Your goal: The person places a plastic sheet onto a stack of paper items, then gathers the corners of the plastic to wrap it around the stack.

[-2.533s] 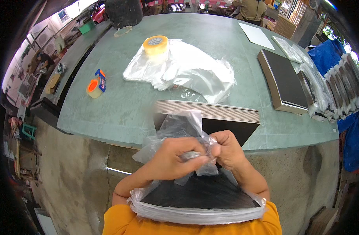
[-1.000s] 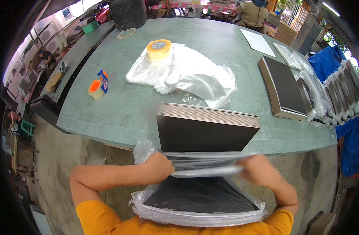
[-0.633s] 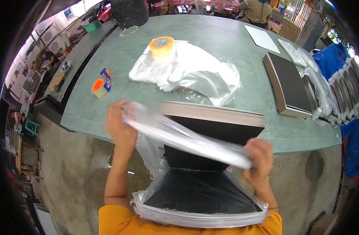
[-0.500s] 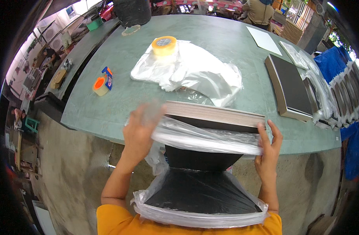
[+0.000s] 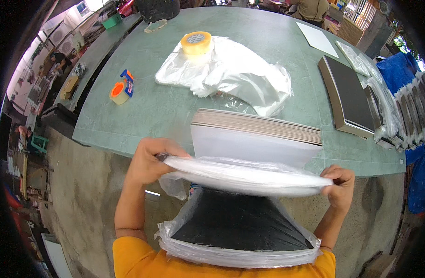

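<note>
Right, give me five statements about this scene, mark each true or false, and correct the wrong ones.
1. The left hand and the right hand grip opposite ends of the bunched clear plastic. True.
2. The yellow tape roll stands on bare tabletop. False: the yellow tape roll lies on the plastic bags.
3. The blue-and-orange tape dispenser is left of the plastic bags. True.
4. The panel stack just beyond the hands shows them a black face. False: the panel stack's near face is white.
5. The right hand holds the tape dispenser. False: it grips the clear plastic.
</note>
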Action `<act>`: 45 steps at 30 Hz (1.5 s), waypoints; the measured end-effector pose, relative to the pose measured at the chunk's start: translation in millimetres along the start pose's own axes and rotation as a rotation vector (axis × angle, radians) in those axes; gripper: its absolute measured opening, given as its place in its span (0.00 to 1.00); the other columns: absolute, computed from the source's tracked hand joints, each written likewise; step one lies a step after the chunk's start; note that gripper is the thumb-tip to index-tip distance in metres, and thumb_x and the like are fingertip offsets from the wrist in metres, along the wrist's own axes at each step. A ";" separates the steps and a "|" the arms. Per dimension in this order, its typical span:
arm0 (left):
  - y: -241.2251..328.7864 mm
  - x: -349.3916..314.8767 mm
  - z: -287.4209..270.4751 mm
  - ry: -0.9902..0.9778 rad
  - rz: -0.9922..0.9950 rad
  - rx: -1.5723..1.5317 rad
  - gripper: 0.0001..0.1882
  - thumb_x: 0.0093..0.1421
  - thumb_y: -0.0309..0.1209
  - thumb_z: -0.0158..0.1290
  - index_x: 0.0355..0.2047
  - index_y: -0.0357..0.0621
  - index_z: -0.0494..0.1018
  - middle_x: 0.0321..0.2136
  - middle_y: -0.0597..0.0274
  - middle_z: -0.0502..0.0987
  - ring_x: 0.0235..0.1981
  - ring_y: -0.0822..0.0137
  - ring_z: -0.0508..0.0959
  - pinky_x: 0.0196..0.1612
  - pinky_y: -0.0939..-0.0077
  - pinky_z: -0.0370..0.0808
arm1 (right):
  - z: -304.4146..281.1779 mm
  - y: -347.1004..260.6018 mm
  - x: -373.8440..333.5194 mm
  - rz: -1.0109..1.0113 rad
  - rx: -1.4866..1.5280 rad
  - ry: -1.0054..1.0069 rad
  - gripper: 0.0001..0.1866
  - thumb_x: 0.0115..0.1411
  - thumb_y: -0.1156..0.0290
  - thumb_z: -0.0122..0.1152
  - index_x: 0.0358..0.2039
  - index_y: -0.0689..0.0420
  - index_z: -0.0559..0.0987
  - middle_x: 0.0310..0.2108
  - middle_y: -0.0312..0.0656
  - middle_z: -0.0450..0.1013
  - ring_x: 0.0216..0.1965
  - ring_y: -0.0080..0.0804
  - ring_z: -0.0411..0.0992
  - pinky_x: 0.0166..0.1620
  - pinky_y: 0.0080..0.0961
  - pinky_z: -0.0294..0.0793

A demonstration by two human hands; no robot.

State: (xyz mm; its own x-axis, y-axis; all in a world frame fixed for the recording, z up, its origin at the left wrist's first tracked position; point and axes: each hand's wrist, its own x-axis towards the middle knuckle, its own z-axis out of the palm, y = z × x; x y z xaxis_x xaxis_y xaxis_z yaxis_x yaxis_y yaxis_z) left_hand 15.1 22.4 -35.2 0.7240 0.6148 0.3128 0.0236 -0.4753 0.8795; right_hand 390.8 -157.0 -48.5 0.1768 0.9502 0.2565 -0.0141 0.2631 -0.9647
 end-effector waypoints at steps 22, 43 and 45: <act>-187.0 -115.1 88.1 -0.489 -0.791 -0.009 0.17 0.54 0.42 0.49 0.36 0.42 0.69 0.21 0.67 0.69 0.23 0.75 0.67 0.29 0.83 0.65 | 3.7 28.9 -17.3 0.282 0.251 -0.710 0.17 0.51 0.66 0.56 0.38 0.66 0.74 0.36 0.48 0.72 0.39 0.42 0.70 0.44 0.33 0.66; -80.3 -44.8 31.5 -0.425 -0.519 0.259 0.11 0.50 0.32 0.52 0.31 0.38 0.71 0.26 0.53 0.72 0.24 0.62 0.71 0.28 0.72 0.68 | 27.8 75.2 -26.3 0.679 0.033 -0.844 0.32 0.58 0.47 0.38 0.49 0.64 0.65 0.53 0.54 0.57 0.56 0.43 0.53 0.56 0.30 0.52; -14.7 -21.7 23.3 -0.651 -0.192 -0.246 0.08 0.54 0.31 0.48 0.29 0.39 0.68 0.25 0.54 0.71 0.29 0.61 0.72 0.32 0.72 0.67 | 38.2 44.7 -18.9 0.261 0.435 -1.090 0.32 0.58 0.47 0.37 0.51 0.64 0.63 0.55 0.54 0.53 0.58 0.43 0.50 0.57 0.30 0.48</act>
State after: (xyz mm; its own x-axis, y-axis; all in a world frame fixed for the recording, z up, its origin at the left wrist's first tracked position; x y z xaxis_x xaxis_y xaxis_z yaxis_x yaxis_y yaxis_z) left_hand 15.1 1.3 -63.2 0.9884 0.1370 -0.0651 0.0912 -0.1937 0.9768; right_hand 349.2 -156.7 -94.2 -0.8033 0.5693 0.1748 -0.2939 -0.1236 -0.9478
